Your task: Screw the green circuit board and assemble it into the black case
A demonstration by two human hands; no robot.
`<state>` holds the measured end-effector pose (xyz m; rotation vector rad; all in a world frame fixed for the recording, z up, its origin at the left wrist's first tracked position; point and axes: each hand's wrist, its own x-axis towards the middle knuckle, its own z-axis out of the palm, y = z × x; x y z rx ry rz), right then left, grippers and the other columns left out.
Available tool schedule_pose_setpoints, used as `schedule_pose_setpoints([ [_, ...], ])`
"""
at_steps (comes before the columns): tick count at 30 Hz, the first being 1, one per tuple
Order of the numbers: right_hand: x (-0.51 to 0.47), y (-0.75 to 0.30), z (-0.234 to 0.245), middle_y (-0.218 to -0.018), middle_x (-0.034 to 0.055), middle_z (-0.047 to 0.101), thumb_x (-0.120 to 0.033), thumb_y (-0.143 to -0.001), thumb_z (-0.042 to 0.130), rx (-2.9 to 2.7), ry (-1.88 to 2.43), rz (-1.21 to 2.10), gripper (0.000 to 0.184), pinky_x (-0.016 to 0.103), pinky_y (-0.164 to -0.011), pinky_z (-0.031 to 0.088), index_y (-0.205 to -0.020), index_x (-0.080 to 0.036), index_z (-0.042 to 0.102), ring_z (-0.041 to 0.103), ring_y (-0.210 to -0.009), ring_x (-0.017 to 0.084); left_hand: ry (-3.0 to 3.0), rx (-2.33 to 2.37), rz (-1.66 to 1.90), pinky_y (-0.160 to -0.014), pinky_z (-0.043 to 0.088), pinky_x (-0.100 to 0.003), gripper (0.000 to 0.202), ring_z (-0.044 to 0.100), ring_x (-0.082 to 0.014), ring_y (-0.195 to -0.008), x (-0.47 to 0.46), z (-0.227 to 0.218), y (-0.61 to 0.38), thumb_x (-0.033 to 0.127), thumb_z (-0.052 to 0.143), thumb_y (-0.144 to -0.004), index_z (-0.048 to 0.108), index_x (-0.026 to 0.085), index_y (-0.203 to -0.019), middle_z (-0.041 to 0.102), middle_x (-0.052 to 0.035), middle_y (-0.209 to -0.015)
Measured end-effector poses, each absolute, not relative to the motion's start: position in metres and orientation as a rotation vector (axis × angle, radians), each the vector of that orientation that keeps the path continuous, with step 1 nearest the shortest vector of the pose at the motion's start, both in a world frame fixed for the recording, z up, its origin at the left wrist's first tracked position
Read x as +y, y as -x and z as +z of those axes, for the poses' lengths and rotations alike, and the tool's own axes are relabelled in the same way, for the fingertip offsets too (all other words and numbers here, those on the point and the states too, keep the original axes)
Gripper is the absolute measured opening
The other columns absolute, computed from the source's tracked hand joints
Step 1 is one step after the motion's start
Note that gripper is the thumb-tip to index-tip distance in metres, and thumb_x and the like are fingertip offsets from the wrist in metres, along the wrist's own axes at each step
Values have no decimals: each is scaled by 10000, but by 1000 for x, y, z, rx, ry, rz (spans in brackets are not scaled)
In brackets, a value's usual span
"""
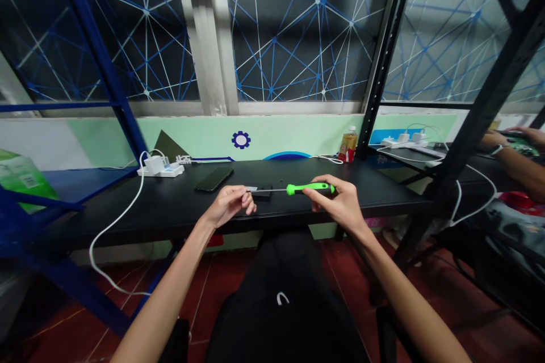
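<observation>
My right hand (336, 204) grips the bright green handle of a screwdriver (309, 188), held level above the front of the black table (170, 207). Its thin metal shaft points left. My left hand (230, 204) pinches the shaft's tip between thumb and fingers. Just behind the tip, a small dark flat device (260, 190) lies on the table. A black phone (214, 178) rests further left, apart from both hands.
A white power strip (160, 168) with a plugged charger and a dangling cable sits at the back left. A bottle (348, 146) stands at the back right. Black shelf posts rise on the right, where another person's arm (513, 156) works. Blue shelving stands at left.
</observation>
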<state>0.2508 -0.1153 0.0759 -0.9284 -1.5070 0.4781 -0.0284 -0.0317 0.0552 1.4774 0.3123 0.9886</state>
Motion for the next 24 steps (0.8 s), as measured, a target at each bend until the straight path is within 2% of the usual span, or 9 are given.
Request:
schedule_pose_setpoints([
  [4, -117, -253, 77, -619, -3, 640, -445, -766, 759, -1557, 891, 453, 309, 281, -481, 526, -931, -196, 678, 613, -486, 158, -1435, 264, 971, -741, 488, -412, 310, 577, -166, -553, -32, 55, 29, 240, 593, -898, 536, 140, -610, 523, -5, -593],
  [8, -119, -256, 78, -876, 39, 690, -424, -769, 762, -1622, 873, 390, 326, 290, -522, 557, -1015, -222, 693, 633, -547, 148, -1420, 234, 963, -739, 485, -417, 318, 565, -165, -537, -32, 55, 29, 240, 587, -899, 531, 141, -602, 511, 0, -571],
  [10, -120, -256, 79, -941, 49, 681, -419, -781, 750, -1634, 854, 379, 321, 291, -534, 566, -1034, -229, 695, 634, -584, 148, -1416, 233, 961, -738, 484, -418, 316, 562, -165, -536, -33, 56, 29, 240, 587, -899, 529, 141, -604, 507, 1, -569],
  [16, -121, -254, 78, -935, 61, 641, -400, -808, 726, -1665, 836, 323, 302, 285, -561, 574, -1061, -238, 699, 632, -725, 176, -1410, 252, 971, -746, 489, -421, 312, 561, -163, -548, -34, 56, 28, 242, 594, -897, 528, 142, -609, 503, 1, -585],
  [24, -122, -246, 76, -997, 62, 652, -426, -796, 736, -1558, 829, 483, 327, 297, -504, 587, -1061, -245, 674, 601, -579, 134, -1397, 224, 1031, -723, 496, -424, 315, 563, -168, -563, -37, 61, 29, 251, 600, -887, 524, 146, -600, 512, -5, -599],
])
